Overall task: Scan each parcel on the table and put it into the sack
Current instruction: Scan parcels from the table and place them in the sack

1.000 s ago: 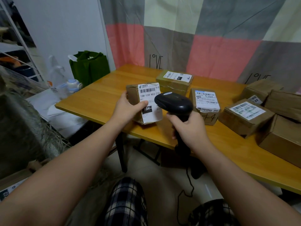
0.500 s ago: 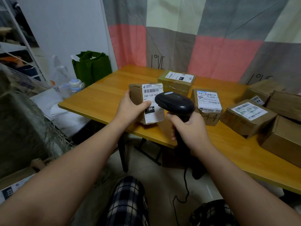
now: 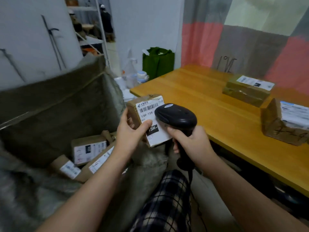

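- Parcel (image 3: 145, 114) gripped in left hand (image 3: 132, 133), thumb laid across the white label, fingers curled round the brown far side; held in the air, clear of the table, label turned up toward the camera.
- Right hand (image 3: 192, 143) wrapped firmly round the handle of black scanner (image 3: 176, 115); scanner head over the right part of the label, hiding some of the print. Touching the label or just above it: cannot tell.
- Barcode and "15H-159" legible on the label, just left of the scanner head.
- Sack (image 3: 55, 104), grey-green and wide open, left of and below the left hand; several labelled boxes (image 3: 88, 149) lying inside it, beside the left forearm.
- Wooden table (image 3: 200, 101) to the right of the right hand and beyond it, with a taped box (image 3: 247, 89) far beyond that hand and a brown box (image 3: 284, 122) well to its right, the two apart.
- Cable (image 3: 190, 180) hanging from the handle below the right hand, beside plaid trousers (image 3: 167, 203).
- Green bag (image 3: 158, 61) far beyond both hands, near the table's far corner.
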A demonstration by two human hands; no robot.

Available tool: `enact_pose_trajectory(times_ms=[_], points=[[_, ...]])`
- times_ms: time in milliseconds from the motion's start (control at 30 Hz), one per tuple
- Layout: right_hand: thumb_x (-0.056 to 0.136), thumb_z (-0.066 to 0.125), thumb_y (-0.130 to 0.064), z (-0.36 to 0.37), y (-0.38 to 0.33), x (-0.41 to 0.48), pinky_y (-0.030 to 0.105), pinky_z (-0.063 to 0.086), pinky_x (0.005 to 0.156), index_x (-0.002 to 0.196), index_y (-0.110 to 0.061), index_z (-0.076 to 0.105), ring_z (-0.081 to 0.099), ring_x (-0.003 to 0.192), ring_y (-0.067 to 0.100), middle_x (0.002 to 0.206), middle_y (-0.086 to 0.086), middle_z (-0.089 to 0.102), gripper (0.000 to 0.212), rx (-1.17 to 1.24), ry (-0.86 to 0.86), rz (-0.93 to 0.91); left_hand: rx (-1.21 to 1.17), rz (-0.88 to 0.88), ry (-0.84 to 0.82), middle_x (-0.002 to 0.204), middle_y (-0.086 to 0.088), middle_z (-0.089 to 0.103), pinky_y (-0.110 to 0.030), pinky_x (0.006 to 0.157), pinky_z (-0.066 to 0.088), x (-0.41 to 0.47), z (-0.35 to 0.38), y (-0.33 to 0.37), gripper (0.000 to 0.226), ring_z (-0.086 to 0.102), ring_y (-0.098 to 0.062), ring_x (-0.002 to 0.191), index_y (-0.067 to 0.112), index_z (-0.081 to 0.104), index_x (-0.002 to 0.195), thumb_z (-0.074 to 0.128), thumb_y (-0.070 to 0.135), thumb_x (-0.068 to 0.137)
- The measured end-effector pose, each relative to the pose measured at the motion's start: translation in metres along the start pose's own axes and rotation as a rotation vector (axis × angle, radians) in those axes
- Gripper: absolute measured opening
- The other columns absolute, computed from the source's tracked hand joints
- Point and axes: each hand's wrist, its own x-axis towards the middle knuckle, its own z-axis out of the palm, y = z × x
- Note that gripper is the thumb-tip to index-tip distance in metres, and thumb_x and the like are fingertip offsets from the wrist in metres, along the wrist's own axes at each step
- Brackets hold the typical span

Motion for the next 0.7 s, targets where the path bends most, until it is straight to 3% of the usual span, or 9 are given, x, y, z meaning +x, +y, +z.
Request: enact_pose_trajectory(times_ms=[67, 167, 233, 267, 333, 467, 633, 700], points=[[0.087, 0.07, -0.02, 0.03, 0.007, 0.001, 0.034, 0.053, 0.052, 0.071, -0.015, 0.063, 0.056, 0.049, 0.02, 0.05, 0.002, 0.055, 0.018, 0.013, -0.051, 0.019, 0.0, -0.031, 0.083, 0.119, 0.008, 0.062, -0.005, 0.077, 0.047, -0.006, -0.035, -0.015, 0.082, 0.058, 0.017, 0.092, 0.013, 0.03, 0.147, 0.076, 0.012, 0.079], [0.086, 0.07, -0.019, 0.064, 0.02, 0.002, 0.032, 0.052, 0.05, 0.072, -0.015, 0.063, 0.055, 0.045, 0.016, 0.047, -0.001, 0.054, 0.016, -0.011, -0.11, 0.034, 0.087, -0.048, 0.172, 0.137, 0.001, 0.053, -0.03, 0.104, 0.045, -0.007, -0.087, -0.037, 0.093, 0.054, -0.003, 0.119, 0.022, 0.031, 0.146, 0.084, 0.032, 0.071], [0.086, 0.071, -0.02, 0.08, 0.026, 0.004, 0.032, 0.053, 0.049, 0.073, -0.016, 0.064, 0.055, 0.044, 0.014, 0.046, 0.001, 0.055, 0.015, -0.06, -0.136, 0.045, 0.218, -0.047, 0.207, 0.144, 0.002, 0.045, -0.039, 0.11, 0.039, -0.003, -0.114, -0.049, 0.104, 0.046, -0.01, 0.129, 0.029, 0.028, 0.147, 0.084, 0.052, 0.062], [0.086, 0.071, -0.022, 0.087, 0.029, 0.008, 0.032, 0.053, 0.05, 0.075, -0.017, 0.065, 0.056, 0.043, 0.014, 0.046, 0.002, 0.056, 0.014, -0.09, -0.144, 0.045, 0.3, -0.053, 0.214, 0.147, 0.001, 0.041, -0.04, 0.112, 0.035, 0.001, -0.124, -0.051, 0.105, 0.042, -0.012, 0.132, 0.03, 0.026, 0.148, 0.083, 0.051, 0.063], [0.086, 0.071, -0.026, 0.098, 0.034, 0.016, 0.031, 0.053, 0.05, 0.077, -0.019, 0.064, 0.056, 0.044, 0.015, 0.046, 0.002, 0.056, 0.013, -0.145, -0.154, 0.049, 0.486, -0.055, 0.223, 0.149, 0.0, 0.034, -0.042, 0.114, 0.029, 0.011, -0.138, -0.059, 0.101, 0.035, -0.018, 0.136, 0.026, 0.022, 0.151, 0.08, 0.043, 0.07], [0.086, 0.071, -0.025, 0.112, 0.045, 0.039, 0.026, 0.05, 0.048, 0.082, -0.021, 0.063, 0.056, 0.042, 0.013, 0.046, 0.0, 0.056, 0.01, -0.194, -0.133, 0.071, 0.751, -0.039, 0.123, 0.151, -0.003, 0.032, -0.049, 0.111, 0.025, 0.056, -0.143, -0.073, 0.097, 0.032, -0.026, 0.136, 0.025, 0.019, 0.152, 0.073, 0.049, 0.075], [0.086, 0.071, -0.024, 0.118, 0.055, 0.066, 0.029, 0.05, 0.05, 0.08, -0.012, 0.063, 0.056, 0.041, 0.013, 0.048, 0.002, 0.057, 0.015, -0.242, -0.079, 0.118, 0.652, -0.065, 0.026, 0.149, -0.01, 0.035, -0.043, 0.111, 0.031, 0.116, -0.117, -0.089, 0.093, 0.036, -0.029, 0.134, 0.018, 0.022, 0.151, 0.075, 0.042, 0.077], [0.085, 0.072, -0.024, 0.118, 0.06, 0.074, 0.029, 0.049, 0.049, 0.079, -0.012, 0.063, 0.056, 0.042, 0.012, 0.048, 0.001, 0.057, 0.016, -0.231, -0.041, 0.133, 0.626, -0.142, -0.011, 0.145, -0.011, 0.04, -0.04, 0.108, 0.036, 0.129, -0.11, -0.106, 0.081, 0.041, -0.028, 0.131, 0.016, 0.028, 0.148, 0.072, 0.034, 0.082]])
